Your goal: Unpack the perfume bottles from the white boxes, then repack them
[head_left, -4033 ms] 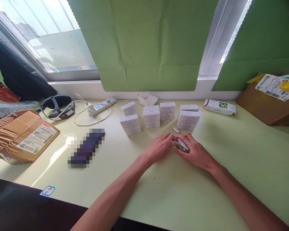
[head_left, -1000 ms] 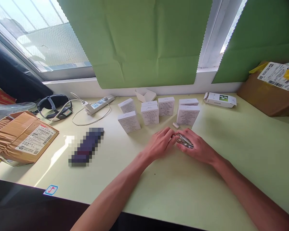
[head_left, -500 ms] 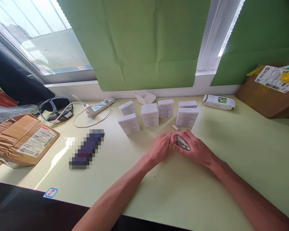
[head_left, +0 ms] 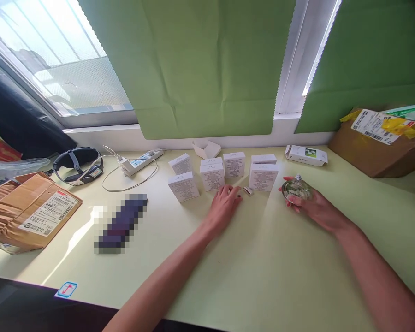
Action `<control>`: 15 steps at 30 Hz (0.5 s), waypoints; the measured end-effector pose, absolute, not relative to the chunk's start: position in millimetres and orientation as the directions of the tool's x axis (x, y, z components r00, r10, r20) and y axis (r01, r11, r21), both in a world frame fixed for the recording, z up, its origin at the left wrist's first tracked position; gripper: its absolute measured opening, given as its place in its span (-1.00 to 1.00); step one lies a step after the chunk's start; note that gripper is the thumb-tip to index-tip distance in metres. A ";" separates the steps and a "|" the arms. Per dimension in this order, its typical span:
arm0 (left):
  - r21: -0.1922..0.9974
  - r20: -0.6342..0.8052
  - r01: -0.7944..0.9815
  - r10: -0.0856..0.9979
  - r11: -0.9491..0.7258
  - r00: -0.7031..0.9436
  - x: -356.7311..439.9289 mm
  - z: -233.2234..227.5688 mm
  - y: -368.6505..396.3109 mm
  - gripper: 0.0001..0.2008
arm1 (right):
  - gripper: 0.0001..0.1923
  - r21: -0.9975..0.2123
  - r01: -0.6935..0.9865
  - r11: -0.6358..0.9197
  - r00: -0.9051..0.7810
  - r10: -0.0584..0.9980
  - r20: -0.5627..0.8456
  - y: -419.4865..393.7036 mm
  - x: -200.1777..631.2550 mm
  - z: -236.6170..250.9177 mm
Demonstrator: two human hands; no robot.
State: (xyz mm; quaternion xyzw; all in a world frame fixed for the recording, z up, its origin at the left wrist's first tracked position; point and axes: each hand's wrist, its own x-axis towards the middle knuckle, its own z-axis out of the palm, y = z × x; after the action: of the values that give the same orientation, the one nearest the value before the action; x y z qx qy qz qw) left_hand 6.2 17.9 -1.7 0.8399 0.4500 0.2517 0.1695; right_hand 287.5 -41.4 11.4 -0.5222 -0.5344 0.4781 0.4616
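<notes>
The right hand [head_left: 314,206] grasps a small round clear-glass bottle with a silver top [head_left: 296,188], fingers wrapped round its body, holding it upright at or just above the pale green bench [head_left: 263,267], right of the cluster of small white printed cartons [head_left: 214,175]. Whether the bottle's base touches the bench cannot be told.

The left hand [head_left: 225,203] lies palm down on the bench, released, holding nothing visible; its fingertips are just beside a small silver cap-like piece [head_left: 248,190], which lies before the rightmost white carton [head_left: 263,177].

Judgement: the step in hand looks like handling the bottle apart from its loose piece. A next move on the piece would call for a fine pinch, since it is small and sits close against the carton fronts.

Hard to make out: the bottle's contents and label, blurred by glare; the carton print, too small to read. A dark object [head_left: 121,222] on the bench is pixelated. The brown cardboard box [head_left: 380,143] at right is cut by the frame.
</notes>
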 end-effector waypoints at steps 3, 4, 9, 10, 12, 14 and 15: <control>0.352 0.366 0.735 0.808 -0.579 0.462 20.2 17.1 27.9 -0.56 | -0.40 -0.959 0.281 -0.023 0.225 0.973 0.043 -34.9 305.1 2.7; 0.311 0.397 0.727 0.779 -0.612 0.486 26.0 26.2 32.8 -0.55 | -0.38 -0.944 0.327 -0.045 0.307 0.950 0.061 -32.2 309.9 -1.1; 0.102 0.381 0.623 0.609 -0.775 0.695 60.8 63.9 62.2 -0.61 | -0.44 -0.888 0.445 -0.113 0.511 0.847 0.148 -19.3 325.7 -21.4; 0.063 0.349 0.613 0.593 -0.787 0.726 67.0 66.4 67.1 -0.63 | -0.45 -0.878 0.465 -0.117 0.523 0.836 0.165 -17.1 327.2 -24.8; 0.005 0.302 0.606 0.579 -0.795 0.757 76.6 66.9 74.3 -0.66 | -0.46 -0.859 0.499 -0.117 0.535 0.821 0.198 -13.6 328.9 -29.8; -0.019 0.291 0.605 0.575 -0.796 0.765 81.5 65.7 78.0 -0.68 | -0.46 -0.847 0.521 -0.105 0.530 0.818 0.225 -12.6 329.2 -30.2; -0.015 0.295 0.604 0.574 -0.797 0.764 82.3 66.1 78.4 -0.68 | -0.44 -0.844 0.528 -0.091 0.521 0.820 0.238 -13.4 328.6 -28.0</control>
State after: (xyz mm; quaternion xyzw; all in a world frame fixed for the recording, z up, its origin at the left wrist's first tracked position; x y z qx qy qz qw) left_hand 82.3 78.4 66.1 0.9377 0.3139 0.1389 -0.0545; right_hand 328.6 -13.4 -28.0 -0.7232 -0.4660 0.1497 0.4871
